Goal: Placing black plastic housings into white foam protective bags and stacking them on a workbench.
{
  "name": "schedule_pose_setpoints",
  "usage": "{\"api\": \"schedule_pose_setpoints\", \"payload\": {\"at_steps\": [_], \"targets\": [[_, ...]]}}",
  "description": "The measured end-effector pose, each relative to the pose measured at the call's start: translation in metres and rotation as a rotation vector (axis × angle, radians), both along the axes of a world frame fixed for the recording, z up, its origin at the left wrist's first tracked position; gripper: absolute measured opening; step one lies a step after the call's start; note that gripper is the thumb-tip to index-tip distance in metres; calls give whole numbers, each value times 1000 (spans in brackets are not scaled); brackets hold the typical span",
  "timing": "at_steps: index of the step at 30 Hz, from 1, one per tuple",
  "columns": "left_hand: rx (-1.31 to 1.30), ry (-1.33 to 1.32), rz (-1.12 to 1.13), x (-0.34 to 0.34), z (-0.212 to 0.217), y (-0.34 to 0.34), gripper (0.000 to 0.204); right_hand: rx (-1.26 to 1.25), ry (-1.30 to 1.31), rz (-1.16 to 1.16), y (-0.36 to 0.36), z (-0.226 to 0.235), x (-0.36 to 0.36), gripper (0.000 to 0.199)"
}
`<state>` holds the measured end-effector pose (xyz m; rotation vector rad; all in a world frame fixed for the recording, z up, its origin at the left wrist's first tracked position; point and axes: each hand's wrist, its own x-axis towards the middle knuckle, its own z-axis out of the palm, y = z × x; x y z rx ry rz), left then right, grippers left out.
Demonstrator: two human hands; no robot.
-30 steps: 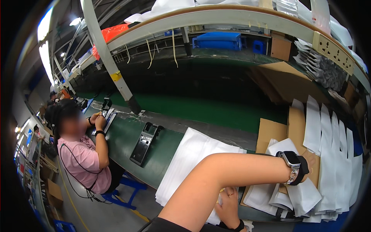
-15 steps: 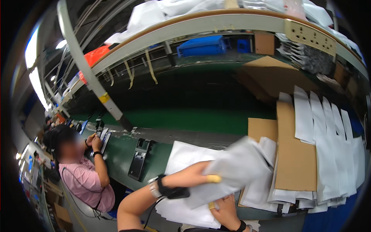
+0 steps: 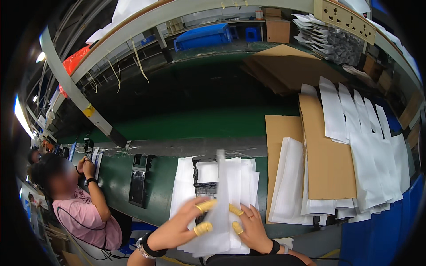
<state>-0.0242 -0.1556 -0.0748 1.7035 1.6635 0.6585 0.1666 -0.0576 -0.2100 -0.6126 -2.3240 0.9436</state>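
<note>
A blurred, translucent white sheet [image 3: 220,186], perhaps a foam sleeve, stands on edge between my hands. My left hand [image 3: 179,226] is beside it, thumb and index finger apart in yellow finger cots, tips close to the sheet. On the other side my right hand [image 3: 254,230], with similar cots, has its fingertips against the sheet; its exact grip is partly hidden. Left of the sheet lies a black plastic frame [image 3: 195,177] with a rectangular opening, partly covered by the sheet and my left fingers. Beneath it is a stack of white sheets [image 3: 179,186].
A black plastic housing [image 3: 138,186] lies to the left on the green table [image 3: 164,168]. Cardboard sheets [image 3: 328,164] and white sleeves [image 3: 372,168] are piled at the right. A seated co-worker [image 3: 84,213] handles something at the far left. A grey post [image 3: 84,102] rises from the bench.
The greyish white sleeve my left hand held in the air has come down over the stack. The black frame now shows on it. Both hands face each other, and the view has shifted.
</note>
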Motion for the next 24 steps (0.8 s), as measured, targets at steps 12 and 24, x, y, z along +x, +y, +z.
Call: {"api": "schedule_pose_setpoints", "payload": {"at_steps": [12,24], "targets": [[12,741,-146,46,-56,-5,67,-399,269,25,3,-12,4,35],[126,792,421,26,-53,-14,61,-468,368,125,14,9,2,55]]}}
